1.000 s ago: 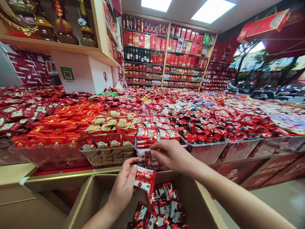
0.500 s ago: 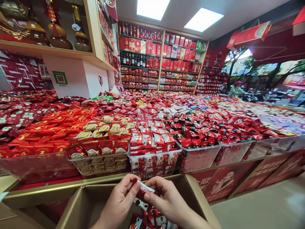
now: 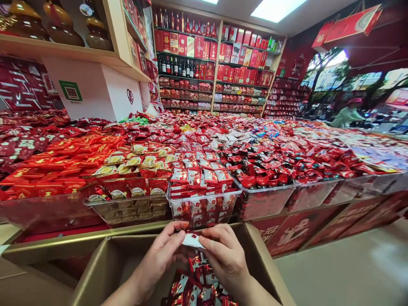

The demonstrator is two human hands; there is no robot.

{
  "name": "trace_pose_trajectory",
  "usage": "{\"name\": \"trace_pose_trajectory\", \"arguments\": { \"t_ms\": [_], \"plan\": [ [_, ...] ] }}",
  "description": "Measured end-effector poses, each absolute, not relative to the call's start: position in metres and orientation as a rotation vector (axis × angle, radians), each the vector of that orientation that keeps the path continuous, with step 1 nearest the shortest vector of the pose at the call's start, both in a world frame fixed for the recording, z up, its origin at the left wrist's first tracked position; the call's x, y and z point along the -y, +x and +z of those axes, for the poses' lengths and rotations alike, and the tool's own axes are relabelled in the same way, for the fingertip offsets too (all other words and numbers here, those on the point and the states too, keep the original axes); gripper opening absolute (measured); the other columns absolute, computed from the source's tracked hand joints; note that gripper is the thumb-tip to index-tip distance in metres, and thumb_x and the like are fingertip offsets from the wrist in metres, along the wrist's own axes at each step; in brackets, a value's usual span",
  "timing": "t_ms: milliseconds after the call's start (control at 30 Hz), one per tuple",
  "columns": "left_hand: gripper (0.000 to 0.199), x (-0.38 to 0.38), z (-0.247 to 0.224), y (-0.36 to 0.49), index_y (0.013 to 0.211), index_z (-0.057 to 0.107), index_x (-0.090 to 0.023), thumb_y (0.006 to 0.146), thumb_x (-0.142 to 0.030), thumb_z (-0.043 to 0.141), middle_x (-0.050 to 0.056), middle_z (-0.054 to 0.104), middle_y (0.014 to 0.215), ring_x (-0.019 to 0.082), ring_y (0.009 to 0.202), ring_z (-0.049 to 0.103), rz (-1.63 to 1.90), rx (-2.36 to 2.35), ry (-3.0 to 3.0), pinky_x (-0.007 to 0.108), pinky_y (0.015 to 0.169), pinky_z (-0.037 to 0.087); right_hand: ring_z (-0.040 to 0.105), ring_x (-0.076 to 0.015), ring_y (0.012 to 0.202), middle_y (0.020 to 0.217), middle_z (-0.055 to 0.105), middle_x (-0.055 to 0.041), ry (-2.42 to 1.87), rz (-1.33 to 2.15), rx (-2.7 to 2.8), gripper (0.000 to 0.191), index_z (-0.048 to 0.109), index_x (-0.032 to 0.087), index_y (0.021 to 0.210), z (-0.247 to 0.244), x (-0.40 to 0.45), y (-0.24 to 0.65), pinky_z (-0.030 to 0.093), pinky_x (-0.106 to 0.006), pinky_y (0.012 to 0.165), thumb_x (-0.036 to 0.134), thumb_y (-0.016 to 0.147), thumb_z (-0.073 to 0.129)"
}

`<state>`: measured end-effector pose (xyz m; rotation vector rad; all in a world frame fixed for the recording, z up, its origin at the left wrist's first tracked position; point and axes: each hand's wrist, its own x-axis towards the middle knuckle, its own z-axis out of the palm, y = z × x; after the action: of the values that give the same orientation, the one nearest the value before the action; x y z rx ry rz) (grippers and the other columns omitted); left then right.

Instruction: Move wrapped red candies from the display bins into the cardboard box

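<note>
Between my two hands is a small red and white candy packet (image 3: 193,240), held above an open cardboard box (image 3: 92,272). My left hand (image 3: 165,248) pinches its left end between thumb and fingers. At the packet's right end, the thumb and fingers of my right hand (image 3: 225,250) are closed on it. Below them, a heap of similar red and white packets (image 3: 194,293) lies in the box. Just beyond the box stands a clear plastic bin (image 3: 204,206) of matching packets, stacked in rows.
More clear bins of wrapped sweets line the counter, with orange-red packets (image 3: 47,187) at left and dark red ones (image 3: 264,174) at right. A gold-coloured counter edge (image 3: 63,244) runs beside the box. Shelves (image 3: 191,51) of bottles and boxes stand behind. Tiled floor (image 3: 344,267) shows at right.
The packet has been turned so a mostly white side shows, and both hands have shifted slightly up in view. The camera has tilted down, and more packets in the box are visible.
</note>
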<state>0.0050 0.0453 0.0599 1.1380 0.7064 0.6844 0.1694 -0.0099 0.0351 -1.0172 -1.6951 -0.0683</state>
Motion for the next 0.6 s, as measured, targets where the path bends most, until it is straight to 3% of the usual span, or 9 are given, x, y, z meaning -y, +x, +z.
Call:
{"name": "trace_pose_trajectory", "arguments": {
  "t_ms": [133, 300, 400, 600],
  "plan": [
    [0.036, -0.044, 0.065, 0.009, 0.108, 0.039, -0.020, 0.076, -0.022, 0.056, 0.003, 0.065, 0.083, 0.013, 0.070, 0.058, 0.728, -0.669, 1.043, 0.025, 0.062, 0.047, 0.047, -0.0207, 0.097, 0.103, 0.054, -0.0098, -1.105, -0.099, 1.715, 0.034, 0.056, 0.020, 0.099, 0.029, 0.012, 0.169, 0.045, -0.040, 0.079, 0.003, 0.072, 0.047],
    [0.042, -0.047, 0.064, 0.009, 0.106, 0.041, -0.022, 0.071, -0.025, 0.063, 0.003, 0.068, 0.085, 0.014, 0.072, 0.061, 0.734, -0.689, 1.082, 0.025, 0.060, 0.050, 0.041, -0.0227, 0.110, 0.117, 0.048, -0.0119, -1.185, -0.095, 1.692, 0.036, 0.053, 0.020, 0.099, 0.025, 0.011, 0.172, 0.043, -0.042, 0.086, 0.002, 0.072, 0.038],
    [0.046, -0.048, 0.060, 0.009, 0.104, 0.041, -0.023, 0.066, -0.026, 0.067, 0.003, 0.068, 0.084, 0.016, 0.070, 0.062, 0.735, -0.699, 1.067, 0.023, 0.053, 0.049, 0.046, -0.0218, 0.107, 0.116, 0.050, -0.0131, -1.119, -0.159, 1.763, 0.034, 0.053, 0.019, 0.100, 0.027, 0.009, 0.177, 0.047, -0.038, 0.082, 0.004, 0.073, 0.038],
    [0.044, -0.046, 0.050, 0.011, 0.100, 0.044, -0.019, 0.066, -0.036, 0.065, 0.002, 0.066, 0.060, 0.014, 0.043, 0.058, 0.693, -0.722, 1.081, 0.020, 0.038, 0.042, 0.058, -0.0181, 0.084, 0.096, 0.064, -0.0101, -1.006, -0.417, 1.961, 0.025, 0.055, 0.020, 0.103, 0.041, 0.008, 0.181, 0.052, -0.029, 0.067, 0.020, 0.079, 0.051]
  ]
}}
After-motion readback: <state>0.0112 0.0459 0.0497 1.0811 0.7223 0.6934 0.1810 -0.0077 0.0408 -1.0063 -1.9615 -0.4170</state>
